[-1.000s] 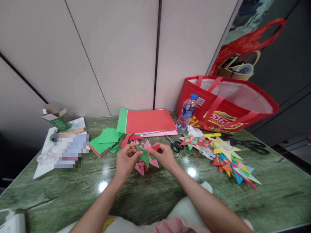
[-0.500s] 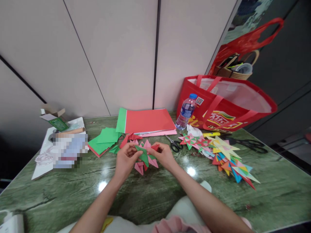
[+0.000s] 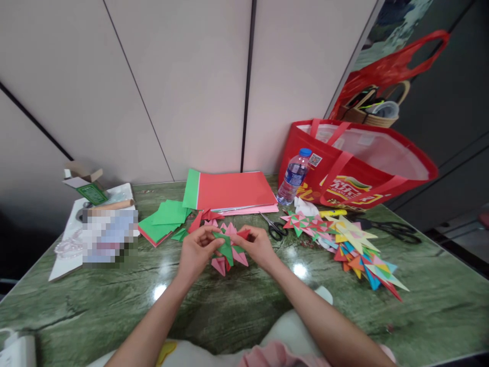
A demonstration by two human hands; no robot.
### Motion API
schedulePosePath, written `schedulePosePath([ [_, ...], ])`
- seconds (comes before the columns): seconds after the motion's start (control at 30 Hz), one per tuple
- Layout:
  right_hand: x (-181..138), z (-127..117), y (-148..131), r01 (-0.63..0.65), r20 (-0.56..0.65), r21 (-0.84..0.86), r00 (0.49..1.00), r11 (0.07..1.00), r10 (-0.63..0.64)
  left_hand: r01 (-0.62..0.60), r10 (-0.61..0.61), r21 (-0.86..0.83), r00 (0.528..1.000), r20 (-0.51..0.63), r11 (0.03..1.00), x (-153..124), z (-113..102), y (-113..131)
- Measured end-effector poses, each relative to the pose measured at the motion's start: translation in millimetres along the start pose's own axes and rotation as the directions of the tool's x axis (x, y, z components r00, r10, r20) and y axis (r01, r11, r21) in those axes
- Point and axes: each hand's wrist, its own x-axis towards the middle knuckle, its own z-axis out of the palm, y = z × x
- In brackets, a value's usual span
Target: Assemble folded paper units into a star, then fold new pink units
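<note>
A folded paper star in pink, green and red is held between my two hands above the table. My left hand pinches a green folded piece on its left side. On the other side, my right hand is closed on the star near a red point. My fingers partly cover the folds. Just behind my hands lie red folded papers and pink ones, partly hidden.
Green paper squares lie to the left; a red sheet pack is by the wall. Scissors, a water bottle, finished paper stars, black scissors and a red bag stand or lie to the right.
The green piece has turned slightly in my left fingers, its lower tip shifting a little. Both hands stay almost in place, holding the star.
</note>
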Motion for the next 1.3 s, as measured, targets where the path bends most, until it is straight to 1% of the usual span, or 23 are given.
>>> schedulePosePath([
  [0.23,0.2,0.7,2.7,-0.026,0.009,0.038,1.0,0.999,0.026,-0.018,0.017,0.029,1.0,0.008,0.999,0.2,-0.5,-2.1],
  [0.43,-1.0,1.4,-1.2,-0.026,0.039,0.039,0.999,0.999,0.024,-0.007,0.011,0.076,0.999,-0.043,0.997,-0.2,-1.0,-0.4],
  [0.7,-0.3,0.8,0.8,-0.007,0.019,0.024,1.0,1.0,0.006,-0.016,0.017,0.054,1.0,-0.026,0.998,2.0,-3.4,-2.0],
  [0.87,-0.1,0.9,3.5,-0.011,0.008,0.028,1.0,1.0,0.01,0.007,-0.007,0.035,1.0,-0.002,0.999,2.5,-3.7,-3.2],
  [1.13,-0.5,1.1,0.9,-0.002,0.018,-0.003,1.0,1.0,0.002,0.023,-0.024,0.062,1.0,0.013,0.998,1.4,-3.5,0.7],
  [1.3,-0.1,0.2,-0.4,0.011,0.024,-0.007,1.0,1.0,-0.011,0.018,-0.017,0.044,0.999,-0.027,0.999,0.8,-1.9,0.8],
])
